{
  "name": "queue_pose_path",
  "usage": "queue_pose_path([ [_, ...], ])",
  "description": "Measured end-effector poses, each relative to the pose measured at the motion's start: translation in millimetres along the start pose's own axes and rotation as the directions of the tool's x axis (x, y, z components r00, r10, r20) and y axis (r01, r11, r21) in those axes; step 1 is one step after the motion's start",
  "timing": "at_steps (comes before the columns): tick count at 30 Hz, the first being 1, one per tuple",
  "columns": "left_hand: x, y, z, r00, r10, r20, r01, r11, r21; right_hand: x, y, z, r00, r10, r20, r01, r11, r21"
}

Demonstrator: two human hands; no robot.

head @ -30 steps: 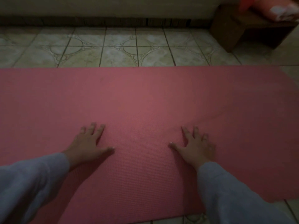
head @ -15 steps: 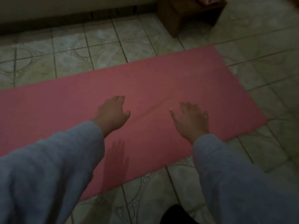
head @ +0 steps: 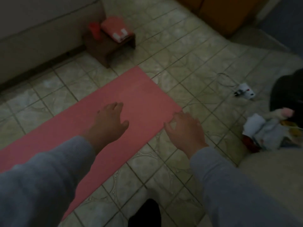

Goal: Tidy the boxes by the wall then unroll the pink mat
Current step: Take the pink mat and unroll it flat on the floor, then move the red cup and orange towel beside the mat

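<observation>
**Mat end and hand positions**

The pink mat (head: 124,102) lay flat on the tiled floor (head: 188,66), its long axis running from lower left to upper right, ending in a short edge near the small wooden stool (head: 113,46) by the wall. No roll was visible; I judged the unrolling essentially done, with only the end left to square or smooth.

My right hand (head: 185,130) was at the near corner of that short edge, fingers loosely curled, tips at the mat's border. Whether they pinched the edge or only touched it, I could not tell; the frame was dim and blurred. My left hand (head: 109,122) was over the mat's middle, fingers relaxed and slightly spread, holding nothing; contact with the surface was uncertain.

The right hand was nearer the end; the free length ran away to my left. Both forearms, in grey sleeves (head: 49,177), reached forward and down.
</observation>
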State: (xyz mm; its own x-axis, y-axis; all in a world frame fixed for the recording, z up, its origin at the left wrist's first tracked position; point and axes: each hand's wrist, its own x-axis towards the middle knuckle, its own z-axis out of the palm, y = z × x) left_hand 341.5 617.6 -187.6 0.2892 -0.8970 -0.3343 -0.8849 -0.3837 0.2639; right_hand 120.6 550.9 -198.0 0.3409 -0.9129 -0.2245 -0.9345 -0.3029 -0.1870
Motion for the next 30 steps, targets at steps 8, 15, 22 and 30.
queue_pose_path([
  [8,0.3,107.4,-66.7,0.997,0.083,-0.005,-0.083,0.995,0.057,-31.5,74.1,-92.4,0.992,0.080,0.096,-0.078,0.997,-0.018],
  [15,36.2,163.0,-87.3,0.993,0.114,-0.025,-0.113,0.991,0.065,20.5,104.1,-158.8,0.994,0.094,0.053,-0.095,0.995,0.012],
  [22,86.9,195.3,-93.6,0.992,0.119,0.037,-0.121,0.991,0.054,137.0,108.0,-244.9,0.996,0.047,-0.082,-0.047,0.999,0.003],
  [30,201.3,247.5,-132.3,0.987,0.156,0.028,-0.157,0.985,0.070,245.1,131.7,-278.7,0.995,0.054,-0.082,-0.054,0.998,0.014],
])
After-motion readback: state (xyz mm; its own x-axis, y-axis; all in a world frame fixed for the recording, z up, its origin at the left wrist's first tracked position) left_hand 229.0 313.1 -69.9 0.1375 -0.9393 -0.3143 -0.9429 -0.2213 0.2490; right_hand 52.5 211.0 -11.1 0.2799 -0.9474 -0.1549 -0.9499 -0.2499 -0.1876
